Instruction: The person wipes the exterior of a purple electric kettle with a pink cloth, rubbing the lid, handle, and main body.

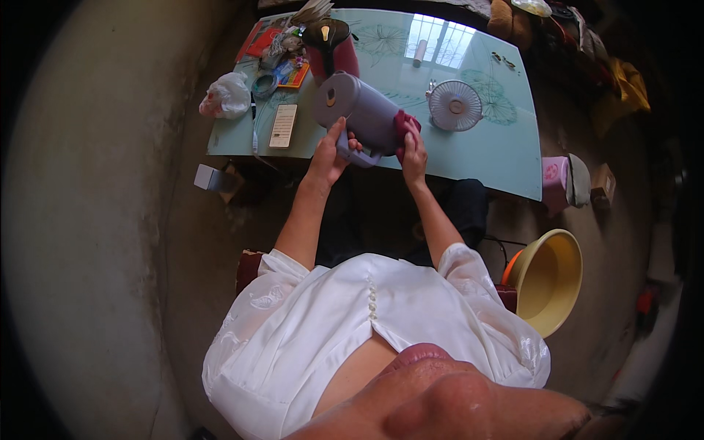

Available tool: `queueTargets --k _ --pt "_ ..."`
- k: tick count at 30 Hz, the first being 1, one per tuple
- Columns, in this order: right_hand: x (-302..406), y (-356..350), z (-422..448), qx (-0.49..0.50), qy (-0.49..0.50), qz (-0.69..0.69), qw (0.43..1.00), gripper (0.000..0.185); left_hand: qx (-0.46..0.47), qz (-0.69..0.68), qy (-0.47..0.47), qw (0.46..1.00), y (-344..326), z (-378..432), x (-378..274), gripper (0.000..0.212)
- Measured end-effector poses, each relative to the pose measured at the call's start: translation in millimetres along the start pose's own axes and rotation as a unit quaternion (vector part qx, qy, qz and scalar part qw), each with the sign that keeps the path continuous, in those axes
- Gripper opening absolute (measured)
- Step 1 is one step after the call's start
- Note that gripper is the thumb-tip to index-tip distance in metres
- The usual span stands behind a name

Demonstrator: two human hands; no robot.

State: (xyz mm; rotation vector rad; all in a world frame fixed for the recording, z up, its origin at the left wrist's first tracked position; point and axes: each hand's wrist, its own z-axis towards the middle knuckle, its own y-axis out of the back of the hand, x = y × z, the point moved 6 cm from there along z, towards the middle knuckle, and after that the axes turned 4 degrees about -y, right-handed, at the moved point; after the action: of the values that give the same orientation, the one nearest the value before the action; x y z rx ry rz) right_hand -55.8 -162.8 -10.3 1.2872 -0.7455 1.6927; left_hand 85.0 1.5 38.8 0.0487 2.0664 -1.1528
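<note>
A grey-lilac lidded jug, perhaps a vacuum flask or kettle (371, 110), is held tilted over the near part of the glass-topped table (495, 165), its lid towards the left. My left hand (333, 154) grips its handle, thumb up near the lid. My right hand (413, 154) presses a dark pink cloth (406, 124) against the jug's base at the right. A red and black electric kettle (333, 52) stands just behind the jug. Right of the cloth is a small white fan (455, 105).
On the table's left lie a phone (283, 126), a white plastic bag (226, 94), a tape roll (264, 84), a cable and papers. A small white cylinder (420, 53) lies further back. Right of me are a yellow basin (550, 283) and a pink container (554, 179).
</note>
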Motion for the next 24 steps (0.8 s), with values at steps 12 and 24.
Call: queueTargets --k 12,24 --pt "112.2 -75.0 -21.4 0.139 0.157 -0.030 0.977 0.042 0.053 0.005 -0.046 0.997 1.8 0.5 6.4 0.053" --pt "89.0 -75.9 86.7 0.172 0.021 -0.127 0.977 0.043 0.031 0.144 -0.022 0.989 0.0 -16.2 24.4 0.031"
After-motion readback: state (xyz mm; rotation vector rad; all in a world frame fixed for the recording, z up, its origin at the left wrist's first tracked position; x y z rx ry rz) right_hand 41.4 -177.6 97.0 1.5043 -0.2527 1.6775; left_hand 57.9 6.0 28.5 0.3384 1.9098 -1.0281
